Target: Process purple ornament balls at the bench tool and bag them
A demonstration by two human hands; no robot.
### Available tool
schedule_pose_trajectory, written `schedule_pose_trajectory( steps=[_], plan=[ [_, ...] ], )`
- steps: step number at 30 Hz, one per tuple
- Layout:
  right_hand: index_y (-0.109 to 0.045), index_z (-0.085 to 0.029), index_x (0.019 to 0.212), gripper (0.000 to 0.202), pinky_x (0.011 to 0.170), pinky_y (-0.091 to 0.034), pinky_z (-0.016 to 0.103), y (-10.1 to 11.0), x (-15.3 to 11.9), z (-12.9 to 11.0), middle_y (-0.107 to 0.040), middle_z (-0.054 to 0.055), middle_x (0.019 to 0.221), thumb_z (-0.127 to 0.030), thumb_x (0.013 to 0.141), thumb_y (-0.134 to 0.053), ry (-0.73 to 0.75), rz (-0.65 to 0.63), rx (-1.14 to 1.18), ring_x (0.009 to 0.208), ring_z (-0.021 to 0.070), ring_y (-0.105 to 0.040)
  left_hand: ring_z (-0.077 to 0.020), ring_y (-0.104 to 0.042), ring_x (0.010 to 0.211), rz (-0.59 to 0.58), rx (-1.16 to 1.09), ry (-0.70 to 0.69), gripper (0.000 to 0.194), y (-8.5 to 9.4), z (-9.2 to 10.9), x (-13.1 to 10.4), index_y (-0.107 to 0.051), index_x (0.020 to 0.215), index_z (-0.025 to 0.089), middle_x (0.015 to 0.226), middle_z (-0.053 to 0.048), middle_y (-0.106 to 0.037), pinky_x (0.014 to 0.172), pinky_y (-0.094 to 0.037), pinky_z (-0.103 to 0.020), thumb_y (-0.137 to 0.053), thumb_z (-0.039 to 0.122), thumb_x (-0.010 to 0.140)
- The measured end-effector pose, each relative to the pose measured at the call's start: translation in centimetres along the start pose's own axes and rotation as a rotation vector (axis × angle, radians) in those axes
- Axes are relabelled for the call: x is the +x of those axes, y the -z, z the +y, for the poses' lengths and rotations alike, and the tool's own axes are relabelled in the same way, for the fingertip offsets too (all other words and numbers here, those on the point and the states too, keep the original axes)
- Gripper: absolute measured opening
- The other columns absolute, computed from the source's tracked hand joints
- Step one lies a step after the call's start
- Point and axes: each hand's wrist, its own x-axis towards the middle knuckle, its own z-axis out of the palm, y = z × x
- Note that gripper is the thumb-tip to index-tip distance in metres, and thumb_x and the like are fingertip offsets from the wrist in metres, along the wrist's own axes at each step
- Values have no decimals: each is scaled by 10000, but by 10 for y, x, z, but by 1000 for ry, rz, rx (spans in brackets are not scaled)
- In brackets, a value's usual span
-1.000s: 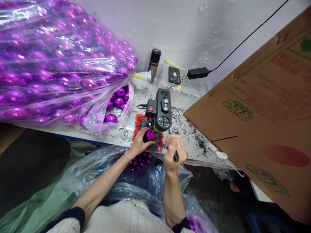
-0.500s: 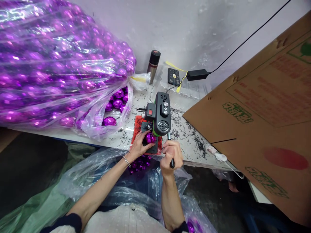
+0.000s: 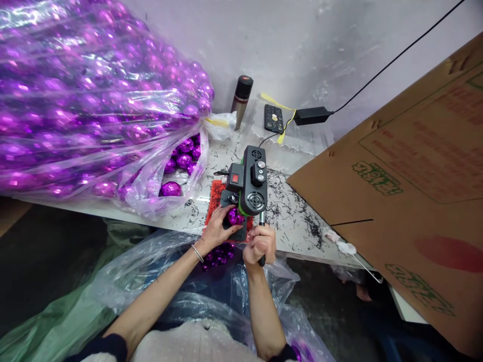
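Note:
A shiny purple faceted ball (image 3: 236, 216) sits at the front of a black machine (image 3: 255, 178) with a red switch and round vents. My left hand (image 3: 219, 229) grips that ball between thumb and fingers. The fingers of my right hand (image 3: 261, 245) are wrapped round a lever handle (image 3: 261, 260) with a black grip and metal shaft, at the machine's right side. Beneath the machine lies a red mat (image 3: 216, 193) on the white table (image 3: 279, 221).
A big clear bag of purple balls (image 3: 94, 100) fills the left, its mouth open towards the machine. Behind stand a thermos (image 3: 241, 100), a phone (image 3: 273, 118) and a black power adapter (image 3: 312, 115). A large cardboard box (image 3: 400, 201) leans in from the right. Black scraps litter the table.
My right hand and the lever handle have moved slightly left, closer to the machine's front. My left hand still holds the ball in about the same place. The view has shifted slightly.

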Motion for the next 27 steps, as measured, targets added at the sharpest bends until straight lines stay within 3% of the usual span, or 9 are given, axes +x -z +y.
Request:
schedule_pose_trajectory(
  steps=[23, 27],
  plan=[
    [-497, -248, 768, 397, 634, -511, 334, -5, -12, 12, -567, -30, 772, -305, 1142, -375, 37, -20, 55, 616, 128, -587, -353, -724, 1317, 9, 3, -51, 582, -2, -2, 4, -678, 1400, 251, 1336, -121, -784, 1220, -533, -584, -884, 428, 885],
    [-471, -246, 721, 421, 633, -492, 334, -6, 1, 6, -552, -36, 726, -280, 1132, -385, 70, 22, 18, 582, 124, -559, -349, -727, 1295, 26, -15, -49, 594, -2, 0, 8, -676, 1395, 246, 1311, -118, -782, 1207, -540, -582, -892, 441, 877]
  ],
)
